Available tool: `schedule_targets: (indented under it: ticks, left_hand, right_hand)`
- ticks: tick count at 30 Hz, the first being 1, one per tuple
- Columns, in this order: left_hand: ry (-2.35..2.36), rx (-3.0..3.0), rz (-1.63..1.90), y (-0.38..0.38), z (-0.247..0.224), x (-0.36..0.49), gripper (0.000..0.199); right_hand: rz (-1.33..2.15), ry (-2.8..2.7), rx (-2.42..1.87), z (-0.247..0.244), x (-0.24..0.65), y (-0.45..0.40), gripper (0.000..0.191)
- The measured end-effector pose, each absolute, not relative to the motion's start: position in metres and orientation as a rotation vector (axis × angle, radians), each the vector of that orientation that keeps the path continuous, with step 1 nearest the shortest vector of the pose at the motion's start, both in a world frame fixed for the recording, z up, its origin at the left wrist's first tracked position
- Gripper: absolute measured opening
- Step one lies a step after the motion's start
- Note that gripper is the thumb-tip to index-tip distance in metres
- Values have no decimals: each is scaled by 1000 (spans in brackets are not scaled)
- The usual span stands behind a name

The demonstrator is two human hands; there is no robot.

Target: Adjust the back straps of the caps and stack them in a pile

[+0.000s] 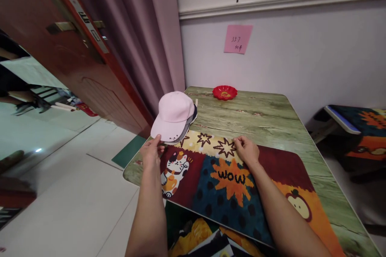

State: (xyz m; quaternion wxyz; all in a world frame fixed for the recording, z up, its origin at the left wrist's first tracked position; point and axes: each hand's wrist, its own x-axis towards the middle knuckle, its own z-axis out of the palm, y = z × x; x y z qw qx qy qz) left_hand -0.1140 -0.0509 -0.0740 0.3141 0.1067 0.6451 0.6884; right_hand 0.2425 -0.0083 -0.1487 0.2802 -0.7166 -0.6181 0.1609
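A pale pink baseball cap [175, 108] lies on top of darker caps [193, 119] at the table's left side, brims toward me. My left hand [151, 151] is closed at the front of the brim, its thumb against the brim edge and the other fingers curled below. A colourful printed mat [203, 186], with a cat, "WOW" lettering and an apple face, covers the near part of the table. At the mat's far edge, beside a star print, my right hand [246, 150] is closed with its fingertips pinched on the mat.
The green wood-patterned table [256, 112] carries a red scalloped dish [224, 92] at its back edge. A pink note [238, 39] is on the wall. To the left stand a curtain [157, 28] and an open brown door [99, 76]. Another mat [368, 128] appears at right.
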Motion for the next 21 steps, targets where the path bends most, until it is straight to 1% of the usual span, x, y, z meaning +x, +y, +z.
schedule_targets:
  ticks: [4, 6, 11, 12, 15, 18, 21]
  left_hand:
    - [1748, 262, 1906, -47, -71, -114, 25]
    - [1621, 196, 1922, -46, -63, -116, 25]
    - [1266, 151, 1876, -39, -29, -108, 13]
    - [1176, 169, 1899, -37, -22, -103, 14]
    - [952, 321, 1966, -33, -5, -77, 28]
    - [812, 486, 1860, -32, -9, -41, 37]
    - [728, 481, 1648, -33, -35, -5, 39]
  right_hand:
    - [439, -1650, -1932, -147, 242, -8, 36]
    - [440, -1648, -1935, -146, 242, -8, 35]
    - [449, -1660, -1943, -145, 242, -8, 33]
    - [451, -1657, -1938, -146, 242, -8, 33]
    - [483, -1618, -1877, -148, 243, -9, 34]
    - [687, -1438, -1621, -148, 242, -8, 39]
    - [1084, -1124, -1196, -142, 243, -4, 49]
